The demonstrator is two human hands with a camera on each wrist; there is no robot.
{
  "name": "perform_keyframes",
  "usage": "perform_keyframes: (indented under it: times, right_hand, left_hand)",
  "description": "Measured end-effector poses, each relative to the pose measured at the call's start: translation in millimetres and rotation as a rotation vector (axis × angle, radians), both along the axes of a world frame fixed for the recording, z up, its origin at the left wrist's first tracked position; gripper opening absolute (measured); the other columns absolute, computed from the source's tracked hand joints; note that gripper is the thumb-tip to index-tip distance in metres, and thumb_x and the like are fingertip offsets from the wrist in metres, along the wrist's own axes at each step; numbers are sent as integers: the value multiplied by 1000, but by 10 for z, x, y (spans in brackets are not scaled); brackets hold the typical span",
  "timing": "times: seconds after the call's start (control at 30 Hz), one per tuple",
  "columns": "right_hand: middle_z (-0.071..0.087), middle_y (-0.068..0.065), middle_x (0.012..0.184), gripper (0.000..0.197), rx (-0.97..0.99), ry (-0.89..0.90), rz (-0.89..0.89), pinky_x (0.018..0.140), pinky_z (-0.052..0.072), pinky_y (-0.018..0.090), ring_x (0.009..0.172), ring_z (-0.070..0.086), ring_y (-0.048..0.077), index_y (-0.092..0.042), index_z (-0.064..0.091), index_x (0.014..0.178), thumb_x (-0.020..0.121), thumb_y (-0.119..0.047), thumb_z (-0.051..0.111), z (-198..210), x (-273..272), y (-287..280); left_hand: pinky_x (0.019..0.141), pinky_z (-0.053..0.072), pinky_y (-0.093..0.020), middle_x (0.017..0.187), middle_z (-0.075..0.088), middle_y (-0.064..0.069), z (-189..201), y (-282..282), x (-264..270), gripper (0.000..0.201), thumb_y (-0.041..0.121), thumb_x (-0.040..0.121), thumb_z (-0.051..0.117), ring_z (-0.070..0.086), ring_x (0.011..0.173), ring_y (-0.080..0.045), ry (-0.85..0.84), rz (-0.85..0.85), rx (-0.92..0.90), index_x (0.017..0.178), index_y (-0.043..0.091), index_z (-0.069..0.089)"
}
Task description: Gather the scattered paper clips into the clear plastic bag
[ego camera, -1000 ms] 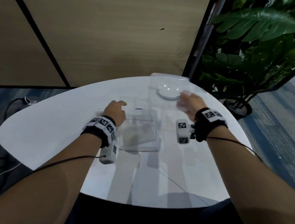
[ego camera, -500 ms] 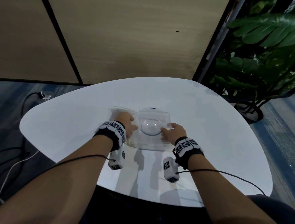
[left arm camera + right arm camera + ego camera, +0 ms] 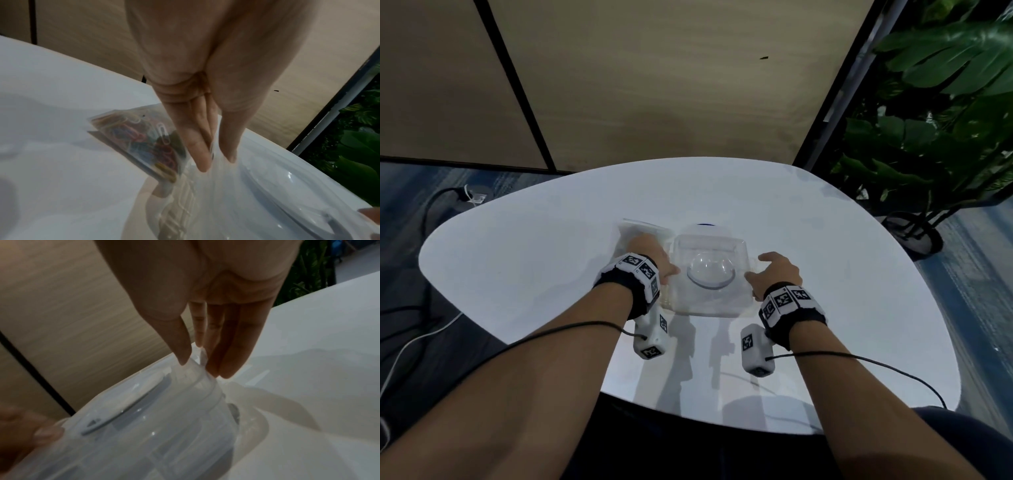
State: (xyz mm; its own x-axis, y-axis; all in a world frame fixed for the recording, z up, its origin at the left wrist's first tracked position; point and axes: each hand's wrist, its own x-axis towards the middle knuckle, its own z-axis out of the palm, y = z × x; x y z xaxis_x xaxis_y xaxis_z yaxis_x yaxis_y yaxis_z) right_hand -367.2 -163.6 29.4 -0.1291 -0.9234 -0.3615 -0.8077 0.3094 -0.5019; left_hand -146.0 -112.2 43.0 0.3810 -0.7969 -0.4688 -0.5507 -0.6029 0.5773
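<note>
A clear plastic bag packed with coloured paper clips lies on the white table, against the left side of a clear plastic box. The box carries a clear lid with a round dome. My left hand reaches over the bag; in the left wrist view my left hand pinches the lid's left edge between thumb and fingers. At the lid's right edge my right hand does the same, thumb on top and fingers on the side, as the right wrist view of that hand shows.
A small blue thing peeks out behind the box. A large potted plant stands off the table's right. Cables run over the floor on the left. Wooden wall panels rise behind the table.
My right hand brought the lid down from the far right onto the box, then slid to its right edge. My left hand stayed at the box's left side.
</note>
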Motion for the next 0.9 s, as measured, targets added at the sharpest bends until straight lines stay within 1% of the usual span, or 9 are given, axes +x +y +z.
perform_keyframes:
  times: [0.13, 0.3, 0.4, 0.47, 0.53, 0.63, 0.7, 0.77, 0.9]
  right_hand:
    - [75, 3, 84, 33, 24, -19, -27, 78, 60, 33, 75, 73, 22, -27, 71, 102, 70, -33, 75, 22, 2, -8]
    - [75, 6, 88, 30, 8, 37, 48, 77, 58, 29, 79, 72, 24, -23, 70, 102, 73, -28, 72, 130, 25, 35]
    - [72, 8, 93, 19, -22, 122, 157, 69, 51, 24, 78, 65, 26, -13, 71, 96, 78, -16, 67, 225, 40, 42]
    - [68, 11, 90, 4, -23, 185, 233, 65, 49, 25, 79, 64, 28, -11, 67, 82, 80, -12, 65, 247, 45, 67]
    - [66, 11, 88, 6, -42, 220, 271, 63, 47, 25, 77, 62, 29, -11, 61, 76, 80, -13, 65, 227, 38, 61]
    - [69, 9, 100, 20, -28, 215, 290, 67, 49, 26, 91, 67, 27, -11, 69, 98, 81, -23, 69, 146, -4, -79]
    - [70, 6, 92, 23, 1, 221, 296, 64, 50, 25, 83, 67, 25, -13, 70, 96, 81, -31, 68, 79, -57, -233]
    - [68, 4, 86, 31, 76, 300, 344, 60, 48, 25, 77, 63, 24, -13, 69, 92, 81, -41, 65, 78, -67, -372]
    - [67, 4, 88, 26, 128, 365, 420, 59, 48, 27, 76, 61, 24, -12, 71, 95, 81, -34, 66, 567, 188, -773]
  left_hand:
    - [78, 62, -37, 87, 77, -10, -39, -30, -68, 21, 22, 78, 75, 75, 81, -25, -164, -55, -6, 92, 6, 76]
    - [97, 53, -36, 118, 71, -6, 8, 3, -151, 35, 33, 89, 69, 66, 111, -24, -269, -95, 41, 114, 9, 72]
    - [92, 56, -34, 112, 73, -7, 63, 38, -192, 30, 31, 88, 68, 68, 105, -24, -279, -85, 6, 108, 10, 74]
    - [96, 53, -32, 121, 69, -5, 89, 41, -213, 32, 33, 92, 63, 65, 113, -24, -299, -83, -35, 115, 12, 72]
    - [98, 51, -33, 127, 67, -7, 47, 35, -175, 35, 33, 94, 62, 63, 117, -26, -255, -2, -150, 119, 10, 69]
    - [92, 56, -35, 108, 75, -12, 111, 18, -148, 29, 31, 89, 70, 70, 102, -28, -211, -43, -72, 104, 6, 76]
    - [70, 59, -25, 77, 77, -8, 56, 16, -81, 22, 27, 87, 73, 74, 75, -23, -145, -23, -6, 77, 8, 78]
    - [57, 57, -20, 63, 72, -4, 44, -16, -16, 22, 23, 84, 77, 70, 59, -18, -73, 9, -32, 67, 13, 70]
    - [69, 61, -31, 65, 74, -5, 99, -216, 39, 21, 30, 84, 76, 72, 64, -22, -58, -64, 94, 80, 10, 71]
